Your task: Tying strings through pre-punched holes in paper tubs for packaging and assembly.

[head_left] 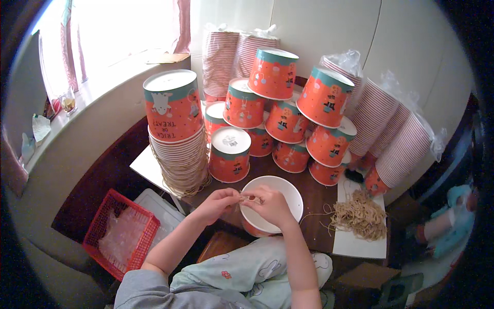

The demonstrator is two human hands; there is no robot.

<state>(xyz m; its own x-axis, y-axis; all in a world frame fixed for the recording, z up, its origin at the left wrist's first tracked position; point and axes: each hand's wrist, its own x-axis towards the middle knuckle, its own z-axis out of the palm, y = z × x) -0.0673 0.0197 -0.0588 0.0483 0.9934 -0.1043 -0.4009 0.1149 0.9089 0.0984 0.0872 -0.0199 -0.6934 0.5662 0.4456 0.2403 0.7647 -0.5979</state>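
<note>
My left hand (220, 205) and my right hand (271, 207) meet above the near-left rim of an upright paper bucket (291, 196), white inside and orange outside. Fingertips of both hands are pinched together on a short piece of beige string (250, 199); its exact loop or knot is too small to make out. To the right, a tangled heap of the same string (360, 216) lies on a white board (355, 246). One loose strand trails from the heap toward the bucket.
Upside-down orange buckets (230, 159) are piled behind my hands. At the left rises a tall nested stack (177, 154) with string hanging around it. Plastic-wrapped bucket stacks (404, 149) lean along the wall. A red basket (149, 226) holding clear plastic sits lower left.
</note>
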